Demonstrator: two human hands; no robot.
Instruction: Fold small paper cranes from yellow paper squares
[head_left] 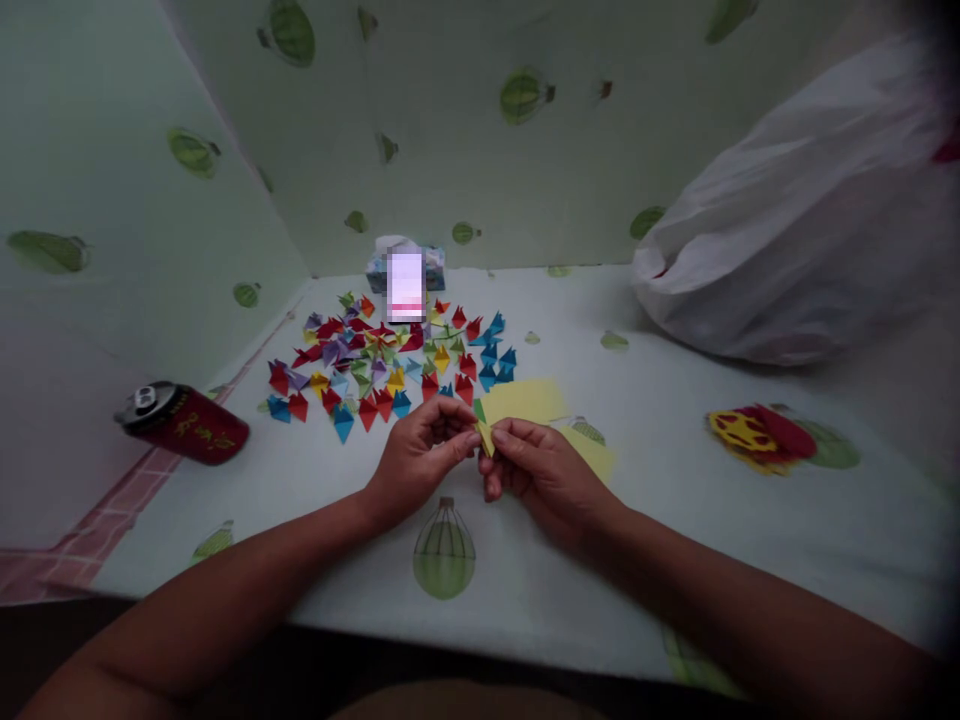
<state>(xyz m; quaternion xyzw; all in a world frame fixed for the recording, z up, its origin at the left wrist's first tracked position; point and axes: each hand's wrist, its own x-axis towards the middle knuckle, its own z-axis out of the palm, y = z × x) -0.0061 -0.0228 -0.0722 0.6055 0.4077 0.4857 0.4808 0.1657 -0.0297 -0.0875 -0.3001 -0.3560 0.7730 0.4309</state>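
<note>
Between my two hands is a small folded piece of yellow paper (pixel 487 438). My left hand (pixel 427 445) pinches its left side between thumb and fingers. On the other side my right hand (pixel 536 460) grips it the same way, fingers curled. Just behind the hands lie flat yellow paper sheets (pixel 525 400), with a bit of green paper (pixel 479 409) at their left edge. Beyond, many small folded paper figures (pixel 375 365) in red, blue, yellow, green and purple are spread over the table.
A red drink can (pixel 187 422) lies tilted at the left edge. At the back, a phone (pixel 406 285) with a lit, blurred screen leans against a tissue box (pixel 435 268). A large white plastic bag (pixel 765 240) stands at the right, with red and yellow cut-outs (pixel 757 437) before it.
</note>
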